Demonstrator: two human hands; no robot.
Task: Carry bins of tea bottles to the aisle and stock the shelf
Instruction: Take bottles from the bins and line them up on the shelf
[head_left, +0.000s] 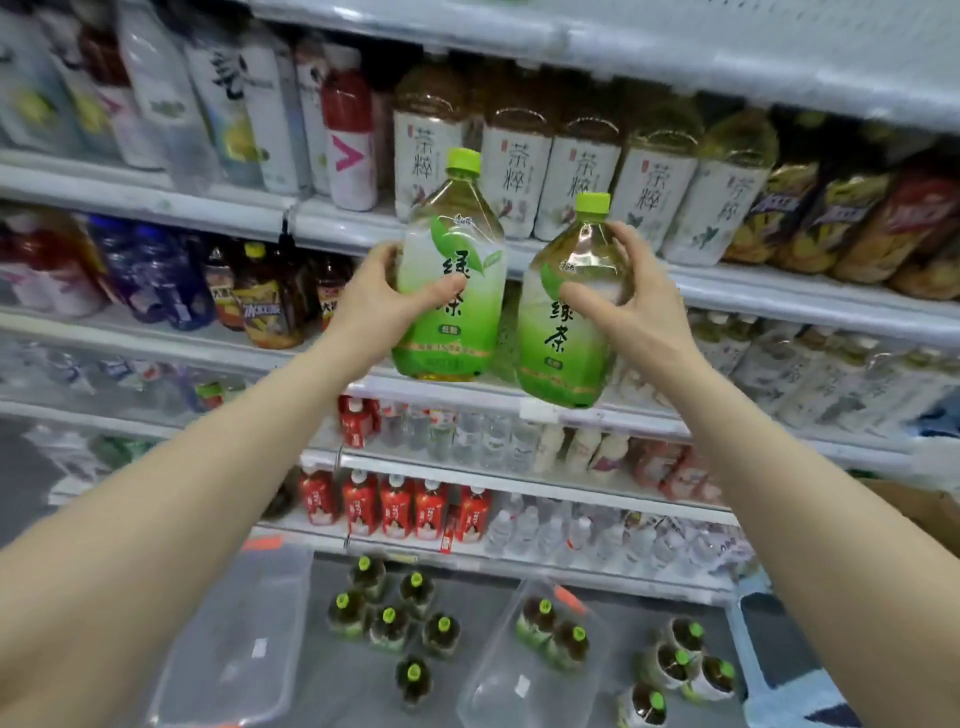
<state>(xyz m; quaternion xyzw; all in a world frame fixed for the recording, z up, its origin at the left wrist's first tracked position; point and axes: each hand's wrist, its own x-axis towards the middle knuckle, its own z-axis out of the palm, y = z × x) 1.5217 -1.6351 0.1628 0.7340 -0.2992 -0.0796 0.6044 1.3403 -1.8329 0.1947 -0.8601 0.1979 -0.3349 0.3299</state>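
The left hand (387, 296) was found wrapped round the first green tea bottle (451, 275), held upright before the shelving (753, 293). Just beside it, the second green tea bottle (566, 322), slightly tilted, was gripped by the right hand (631, 296). Clear bins (244, 623) and green-capped bottles (389, 621) were noted on the floor below.

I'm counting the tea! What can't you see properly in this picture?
- Head view: shelf space behind the left bottle and right bottle, hidden by them, the left hand and right hand.
- Head view: upper-left shelf bottles, labels too blurred to read.
- Head view: floor bottles, labels hidden, seen from above.
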